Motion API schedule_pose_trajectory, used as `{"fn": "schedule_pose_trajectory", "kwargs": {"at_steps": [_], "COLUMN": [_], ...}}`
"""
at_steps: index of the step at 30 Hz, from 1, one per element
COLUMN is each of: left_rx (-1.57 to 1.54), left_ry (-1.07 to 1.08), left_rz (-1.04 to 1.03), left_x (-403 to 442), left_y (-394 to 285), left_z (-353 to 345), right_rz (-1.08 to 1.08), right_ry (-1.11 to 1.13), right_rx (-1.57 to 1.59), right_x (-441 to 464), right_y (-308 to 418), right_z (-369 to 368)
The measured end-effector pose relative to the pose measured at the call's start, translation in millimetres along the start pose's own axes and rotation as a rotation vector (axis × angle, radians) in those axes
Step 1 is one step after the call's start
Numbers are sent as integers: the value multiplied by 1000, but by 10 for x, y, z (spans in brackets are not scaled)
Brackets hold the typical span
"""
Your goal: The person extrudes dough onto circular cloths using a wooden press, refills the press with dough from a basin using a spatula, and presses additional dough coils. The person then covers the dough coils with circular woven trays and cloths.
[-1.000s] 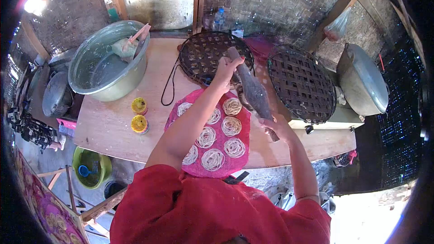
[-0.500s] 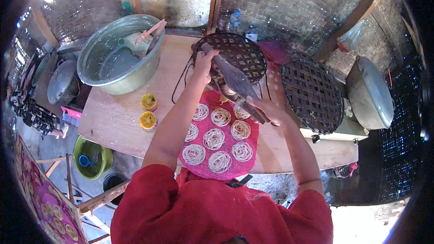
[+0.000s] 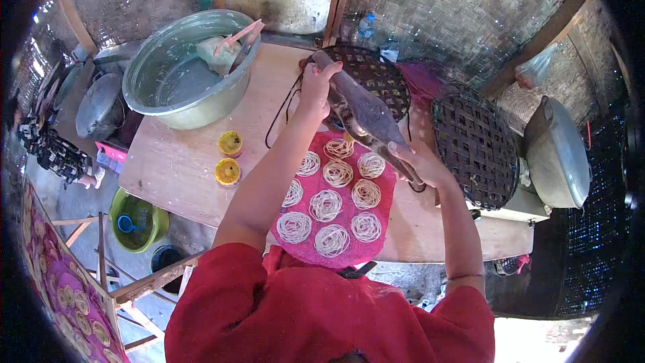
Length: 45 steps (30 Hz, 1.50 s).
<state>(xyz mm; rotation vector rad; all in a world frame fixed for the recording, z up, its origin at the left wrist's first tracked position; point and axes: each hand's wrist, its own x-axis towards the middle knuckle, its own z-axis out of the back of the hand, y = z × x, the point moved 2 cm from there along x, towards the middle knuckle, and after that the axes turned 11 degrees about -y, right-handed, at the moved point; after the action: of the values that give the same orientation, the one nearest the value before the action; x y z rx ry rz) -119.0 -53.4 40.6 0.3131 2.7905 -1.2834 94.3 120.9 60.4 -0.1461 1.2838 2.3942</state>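
A long dark wooden hand press slants over the far part of a pink cloth sheet. My left hand is wrapped around its upper left end. On its lower right end my right hand is closed around the handles. Pale round nests of thin noodle-like strands lie in rows on the sheet. Below the middle of the press is another nest, at the far edge of the rows. The press's underside is mostly hidden from me.
A large green basin holding a pale lump stands at the back left. Two small yellow-topped cups sit left of the sheet. Woven dark trays and a big metal pot are on the right. A green tub is on the floor.
Strands under the press now form a fuller nest at the far end of the sheet. Both hands keep their grip on the press. The whole view has shifted slightly.
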Motion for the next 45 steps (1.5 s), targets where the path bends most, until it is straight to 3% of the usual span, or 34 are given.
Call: {"fn": "schedule_pose_trajectory", "kwargs": {"at_steps": [6, 8, 12, 14, 20, 22, 24, 26, 27, 29, 30, 32, 33, 34, 36, 38, 40, 42, 44, 45], "left_rx": [28, 46, 27, -64, -44, -35, 16, 91, 108, 286, 445, 477, 503, 499, 1028, 1247, 1409, 1495, 1519, 1489], "left_ry": [68, -16, -90, -18, -9, 52, 47, -59, -56, -56, -57, 59, 174, 179, 284, 388, 303, 184, 43, -89], "left_rz": [-22, 26, 38, 32, -17, -33, -62, -94, -183, -402, -535, -562, -596, -605, -1061, -1021, -1090, -838, -1151, -1205], "left_x": [22, -185, 1, 78, 165, 130, 115, 171, 19, -248, -344, -562, -664, -786, -1158, -1393, -1682, -1824, -1966, -2031], "left_y": [-200, -330, 81, 237, 223, 109, 2, -104, -350, -841, -1088, -1461, -1616, -1742, -1877, -1911, -1902, -1982, -2105, -2191], "left_z": [29, 22, 159, 144, 300, 374, 446, 463, 326, 131, 85, -13, -71, -91, -75, 97, 283, 590, 930, 1099], "right_rz": [9, 3, -28, -23, -87, -17, -23, 3, 0, 342, 337, 295, 326, 334, 237, 212, 183, 170, 176, 120], "right_ry": [-38, -12, 18, 17, -60, 92, 76, 180, 180, 178, 177, 140, -27, -33, -284, -353, -427, -507, -511, -562], "right_rx": [140, 114, 105, 128, 94, 128, 139, 184, 187, 200, 204, 353, 302, 300, 21, -53, -119, 55, 16, 91], "right_x": [-58, -92, -125, -64, 152, 190, 188, 256, 211, 16, -44, -187, -204, -263, -399, -415, -516, -660, -769, -814], "right_y": [256, 286, 101, 16, -36, 50, 62, 8, 52, 239, 207, 77, -86, -190, -444, -918, -1213, -1378, -1480, -1514], "right_z": [-229, -227, -105, -82, -321, -446, -503, -560, -521, -395, -348, -186, -145, -128, -91, -203, -327, -467, -590, -657]}}
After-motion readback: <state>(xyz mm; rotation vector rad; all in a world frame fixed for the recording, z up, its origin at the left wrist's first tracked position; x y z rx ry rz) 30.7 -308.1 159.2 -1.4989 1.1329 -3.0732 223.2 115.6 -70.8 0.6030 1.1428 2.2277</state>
